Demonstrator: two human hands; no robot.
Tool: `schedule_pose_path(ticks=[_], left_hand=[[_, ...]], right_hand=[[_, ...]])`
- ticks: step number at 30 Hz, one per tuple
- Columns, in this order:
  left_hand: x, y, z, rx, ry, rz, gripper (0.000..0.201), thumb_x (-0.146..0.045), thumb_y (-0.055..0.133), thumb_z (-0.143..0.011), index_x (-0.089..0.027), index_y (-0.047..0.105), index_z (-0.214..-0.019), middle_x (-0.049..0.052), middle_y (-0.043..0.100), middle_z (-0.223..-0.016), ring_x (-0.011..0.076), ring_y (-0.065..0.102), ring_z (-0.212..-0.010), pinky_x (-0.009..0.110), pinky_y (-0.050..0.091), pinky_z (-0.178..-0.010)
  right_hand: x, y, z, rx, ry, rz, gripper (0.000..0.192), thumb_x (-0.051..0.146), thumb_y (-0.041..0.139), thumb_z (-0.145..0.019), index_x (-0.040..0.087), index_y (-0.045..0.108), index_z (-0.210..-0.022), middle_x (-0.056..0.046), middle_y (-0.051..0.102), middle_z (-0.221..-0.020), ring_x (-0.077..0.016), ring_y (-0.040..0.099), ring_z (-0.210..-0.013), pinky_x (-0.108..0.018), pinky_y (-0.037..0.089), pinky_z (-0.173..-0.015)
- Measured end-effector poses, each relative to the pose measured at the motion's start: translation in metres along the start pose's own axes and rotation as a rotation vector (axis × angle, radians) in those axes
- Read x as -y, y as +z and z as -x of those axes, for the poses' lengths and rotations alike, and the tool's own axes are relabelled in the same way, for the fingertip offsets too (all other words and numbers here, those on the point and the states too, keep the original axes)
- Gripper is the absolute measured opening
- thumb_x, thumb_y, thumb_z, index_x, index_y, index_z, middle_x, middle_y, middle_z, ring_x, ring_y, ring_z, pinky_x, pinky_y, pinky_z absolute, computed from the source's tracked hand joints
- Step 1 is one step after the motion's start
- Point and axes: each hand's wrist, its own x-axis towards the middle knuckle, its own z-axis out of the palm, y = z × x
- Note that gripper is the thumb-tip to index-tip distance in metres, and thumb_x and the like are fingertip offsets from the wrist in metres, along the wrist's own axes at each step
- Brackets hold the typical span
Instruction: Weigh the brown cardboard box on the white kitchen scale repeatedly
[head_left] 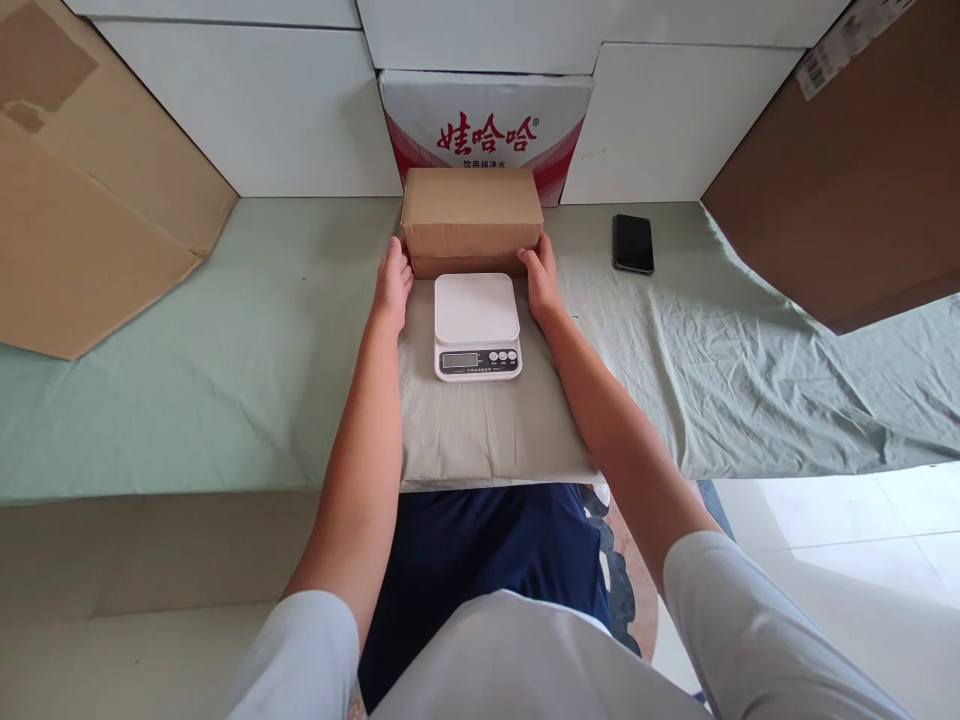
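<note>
A closed brown cardboard box (472, 205) stands on the cloth-covered table, behind a white digital kitchen scale (477, 312). My left hand (393, 284) is against the box's left side, its fingers partly hidden behind the corner. On the opposite side, my right hand (541, 278) grips the right end, with the thumb on the front face. Between my two wrists lies the scale, its flat plate bare and its display and buttons facing me. No digits are readable on the display.
A black phone (633, 244) lies to the right. Large cardboard panels (97, 200) flank the table on the left, with a brown one (847, 180) on the right. Behind the box stands a white and red printed carton (487, 105) against white boards. The green tablecloth (750, 400) is wrinkled on the right.
</note>
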Motion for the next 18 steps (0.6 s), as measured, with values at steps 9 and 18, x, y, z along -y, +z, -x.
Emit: schedule_pose_path(ticks=[9, 18], left_hand=[[-0.031, 0.018, 0.024, -0.038, 0.203, -0.041, 0.078, -0.085, 0.061, -0.079, -0.028, 0.064, -0.133, 0.010, 0.052, -0.163, 0.0317, 0.034, -0.162, 0.051, 0.023, -0.134], [-0.062, 0.008, 0.154, 0.111, 0.281, -0.160, 0.063, -0.075, 0.064, -0.085, -0.034, 0.066, -0.133, 0.010, 0.065, -0.149, 0.0365, 0.047, -0.154, 0.058, 0.033, -0.130]], right_hand=[[0.040, 0.003, 0.004, 0.055, -0.145, 0.010, 0.072, 0.067, 0.060, -0.085, 0.032, 0.045, -0.145, -0.004, 0.051, -0.156, -0.0310, 0.036, -0.157, -0.056, 0.027, -0.136], [0.089, -0.031, 0.115, 0.120, -0.178, 0.008, 0.068, 0.067, 0.067, -0.084, 0.039, 0.046, -0.141, -0.004, 0.056, -0.144, -0.0318, 0.052, -0.141, -0.056, 0.042, -0.128]])
